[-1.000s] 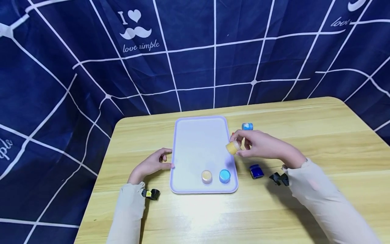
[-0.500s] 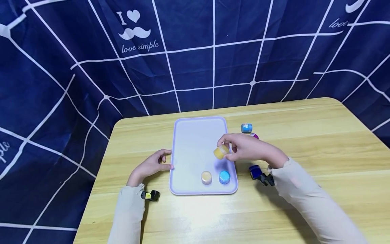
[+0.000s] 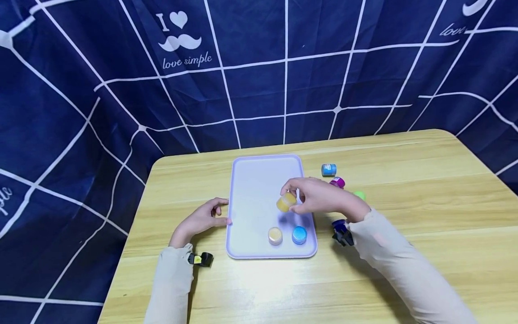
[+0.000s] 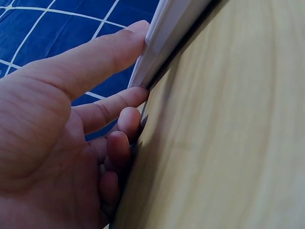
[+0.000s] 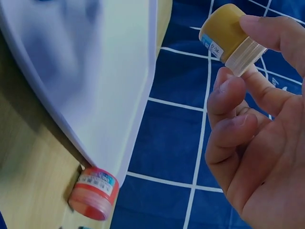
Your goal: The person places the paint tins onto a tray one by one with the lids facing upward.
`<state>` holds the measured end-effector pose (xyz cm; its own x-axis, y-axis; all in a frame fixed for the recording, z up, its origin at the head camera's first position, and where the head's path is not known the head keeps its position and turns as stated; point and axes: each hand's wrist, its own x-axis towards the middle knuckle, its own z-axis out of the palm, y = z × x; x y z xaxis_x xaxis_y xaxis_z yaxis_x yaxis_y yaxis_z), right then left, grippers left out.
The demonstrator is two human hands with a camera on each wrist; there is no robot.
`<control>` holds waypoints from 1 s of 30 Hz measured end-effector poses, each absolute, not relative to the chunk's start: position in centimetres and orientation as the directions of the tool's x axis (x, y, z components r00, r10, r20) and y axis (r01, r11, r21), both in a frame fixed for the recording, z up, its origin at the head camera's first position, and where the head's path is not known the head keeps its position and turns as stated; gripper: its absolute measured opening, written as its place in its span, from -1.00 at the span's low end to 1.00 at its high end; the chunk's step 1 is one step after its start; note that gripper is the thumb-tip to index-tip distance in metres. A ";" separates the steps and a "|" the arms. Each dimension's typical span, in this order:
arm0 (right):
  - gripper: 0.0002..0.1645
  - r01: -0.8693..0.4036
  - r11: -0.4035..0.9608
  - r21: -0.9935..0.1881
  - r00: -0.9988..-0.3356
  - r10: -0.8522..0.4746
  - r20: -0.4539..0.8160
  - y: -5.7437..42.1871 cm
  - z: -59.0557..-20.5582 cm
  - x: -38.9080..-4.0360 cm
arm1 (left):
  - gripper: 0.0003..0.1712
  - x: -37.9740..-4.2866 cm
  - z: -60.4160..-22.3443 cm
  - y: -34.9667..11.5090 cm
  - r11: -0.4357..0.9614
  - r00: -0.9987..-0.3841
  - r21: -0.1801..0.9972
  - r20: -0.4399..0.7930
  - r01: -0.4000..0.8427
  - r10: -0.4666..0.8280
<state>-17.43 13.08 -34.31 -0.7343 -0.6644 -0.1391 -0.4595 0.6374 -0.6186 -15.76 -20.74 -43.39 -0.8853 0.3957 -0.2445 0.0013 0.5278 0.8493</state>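
Observation:
My right hand (image 3: 317, 195) pinches a small jar of yellow paint (image 3: 286, 202) between thumb and fingers, tilted, above the lilac tray (image 3: 259, 180). In the right wrist view the jar (image 5: 228, 33) shows a clear ribbed lid and a white-and-blue label. My left hand (image 3: 204, 219) is at the tray's left edge; in the left wrist view its straight thumb and index finger touch the tray's side (image 4: 164, 40), the other fingers loosely bent. A cream-coloured jar (image 3: 275, 236) and a light blue jar (image 3: 299, 235) stand on the tray near its front edge.
Right of the tray lie a blue jar (image 3: 329, 169), a magenta jar (image 3: 337, 182) and a green item (image 3: 359, 195) partly hidden by the arm. A dark blue jar (image 3: 339, 226) sits near the right wrist camera. The right wrist view shows a red jar (image 5: 94, 193) beside the tray.
My right hand has carried the yellow paint jar leftward from the tray's right edge to over the tray. The magenta jar and green item have come into view. My left hand stays put.

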 end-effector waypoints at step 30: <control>-0.62 -0.535 0.735 -0.416 -0.668 -0.670 -0.324 9.0 -36.6 -18.4 | -0.30 -15.9 -43.7 -20.8 0.529 -0.892 0.849 -0.244 -0.007 0.380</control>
